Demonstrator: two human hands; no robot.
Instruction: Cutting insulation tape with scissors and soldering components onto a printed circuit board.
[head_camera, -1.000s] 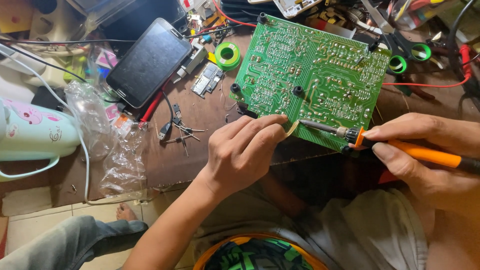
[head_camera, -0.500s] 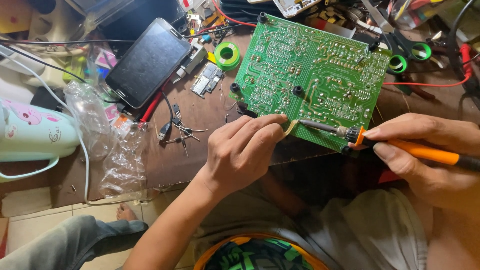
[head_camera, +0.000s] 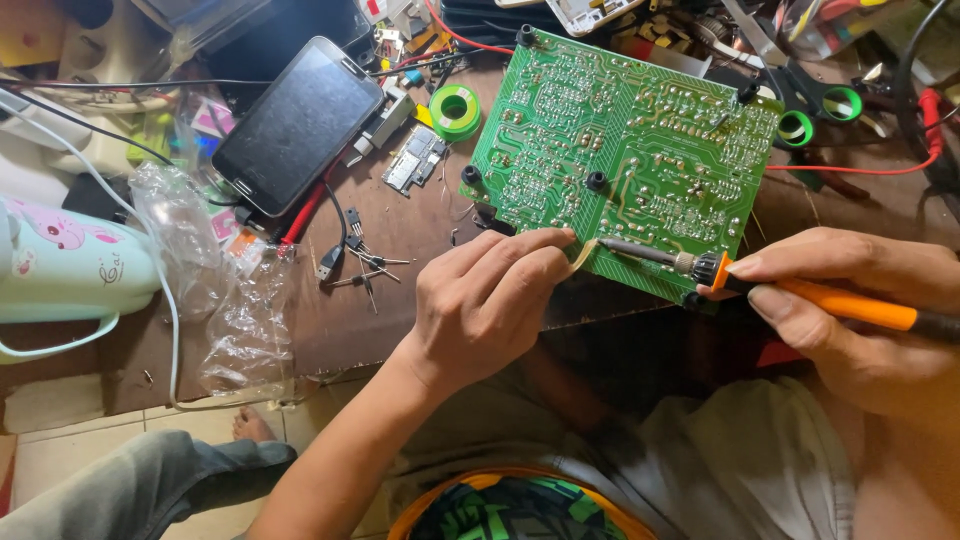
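Now | right hand (head_camera: 850, 310) clamped on orange soldering iron (head_camera: 760, 285), tip at near edge of green circuit board (head_camera: 630, 160) | left hand (head_camera: 490, 300) pinches thin strip (head_camera: 583, 255) | iron light, stiff; likely hot tip, hold handle | board rigid, fragile.

The circuit board (head_camera: 640, 150) is coloured green, patterned with pale traces. The soldering iron (head_camera: 800, 295) handle is coloured orange.

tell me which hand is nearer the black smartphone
Left. The left hand lies just below and to the right of the smartphone; the right hand, holding the soldering iron, is far across.
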